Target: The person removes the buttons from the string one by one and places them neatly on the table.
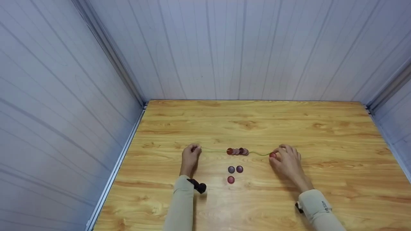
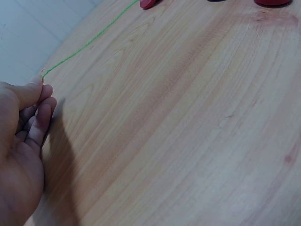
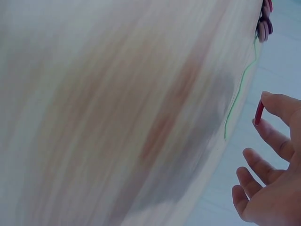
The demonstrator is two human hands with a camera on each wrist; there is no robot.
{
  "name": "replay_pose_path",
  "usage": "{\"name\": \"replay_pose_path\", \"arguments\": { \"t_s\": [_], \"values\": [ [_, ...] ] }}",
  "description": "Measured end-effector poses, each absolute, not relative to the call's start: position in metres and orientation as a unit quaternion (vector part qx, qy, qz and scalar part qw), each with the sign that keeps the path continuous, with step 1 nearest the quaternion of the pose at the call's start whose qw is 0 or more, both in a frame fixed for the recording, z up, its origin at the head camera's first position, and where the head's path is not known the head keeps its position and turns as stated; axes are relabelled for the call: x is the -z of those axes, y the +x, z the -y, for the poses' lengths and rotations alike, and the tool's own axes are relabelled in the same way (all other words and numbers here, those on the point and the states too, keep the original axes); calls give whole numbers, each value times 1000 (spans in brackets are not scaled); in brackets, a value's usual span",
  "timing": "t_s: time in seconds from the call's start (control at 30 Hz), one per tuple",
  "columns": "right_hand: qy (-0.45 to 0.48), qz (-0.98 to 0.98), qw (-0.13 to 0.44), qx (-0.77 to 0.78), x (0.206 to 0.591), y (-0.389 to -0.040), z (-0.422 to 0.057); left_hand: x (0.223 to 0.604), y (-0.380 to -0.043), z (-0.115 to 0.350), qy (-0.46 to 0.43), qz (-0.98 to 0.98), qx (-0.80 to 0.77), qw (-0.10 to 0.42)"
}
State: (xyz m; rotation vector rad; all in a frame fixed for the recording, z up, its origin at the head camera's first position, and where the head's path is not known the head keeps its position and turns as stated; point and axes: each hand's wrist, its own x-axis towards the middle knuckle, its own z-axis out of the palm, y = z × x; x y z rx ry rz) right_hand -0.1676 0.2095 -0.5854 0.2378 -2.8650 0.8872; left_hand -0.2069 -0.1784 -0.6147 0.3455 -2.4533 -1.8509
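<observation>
A green string (image 2: pixel 89 43) runs across the wooden table, with its left end pinched between the thumb and fingertip of my left hand (image 1: pixel 191 157). Threaded midway along it is an overlapping row of several red, pink and dark buttons (image 1: pixel 237 151). At the right, thumb and index finger of my right hand (image 1: pixel 289 160) pinch a red button (image 3: pixel 259 112) by its edges, the other fingers spread. In the right wrist view the string's loose right end lies on the table, apart from that button.
Three loose buttons lie below the row: a greyish one (image 1: pixel 231 169), a dark purple one (image 1: pixel 240 169) and a red one (image 1: pixel 231 179). Pale panel walls (image 1: pixel 224 48) border the wooden table (image 1: pixel 337 134) at the back and sides.
</observation>
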Motion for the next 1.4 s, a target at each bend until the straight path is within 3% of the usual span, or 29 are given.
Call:
{"name": "replay_pose_path", "arguments": {
  "t_s": [1.4],
  "values": [
    [249, 923, 112, -271, 595, -134, -125, 616, -210, 177, 118, 793, 597, 30]
  ]
}}
